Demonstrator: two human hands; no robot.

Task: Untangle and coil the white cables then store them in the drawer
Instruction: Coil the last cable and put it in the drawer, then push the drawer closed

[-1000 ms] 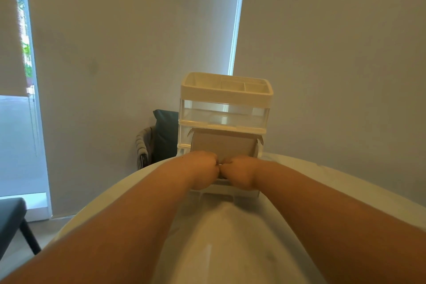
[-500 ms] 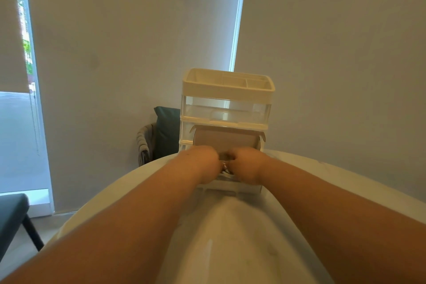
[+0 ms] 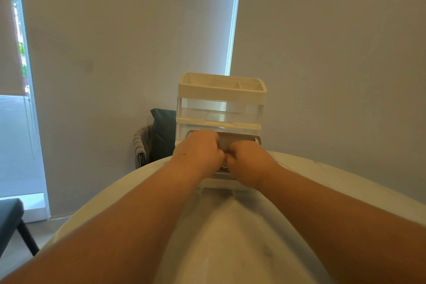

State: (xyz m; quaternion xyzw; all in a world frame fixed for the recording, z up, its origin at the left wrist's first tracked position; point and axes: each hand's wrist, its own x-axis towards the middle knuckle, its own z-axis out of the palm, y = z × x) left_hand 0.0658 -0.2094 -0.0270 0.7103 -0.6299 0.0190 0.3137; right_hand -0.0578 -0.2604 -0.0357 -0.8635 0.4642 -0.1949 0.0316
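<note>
Drawer unit [image 3: 221, 108] stands at the far edge of the round white table [image 3: 230, 237], with an open tray on top and a clear drawer below it. Under those, the lower drawer [image 3: 221, 183] looks pulled out toward the person, leaving a brownish slot showing in the unit behind it. Both forearms reach in from the near side. The left hand [image 3: 199, 153] and right hand [image 3: 247, 163] sit knuckle to knuckle just in front of the unit, over the pulled-out drawer. Both hands have their fingers curled down and away from the camera, so I cannot tell whether they grip anything or only press down. The white cables are not plainly in view. A greyish sliver [image 3: 224, 168] in the gap between the hands may be part of them, down in the drawer. Judged step: stowing, at the tail end of the task, with the coil being tucked in. Next move likely calls for letting go without the loops springing up, checking that nothing overhangs the drawer's rim, then pushing the drawer squarely back into the unit. To the left of the unit, beyond the table, is a chair with a dark cushion [image 3: 162, 134].
</note>
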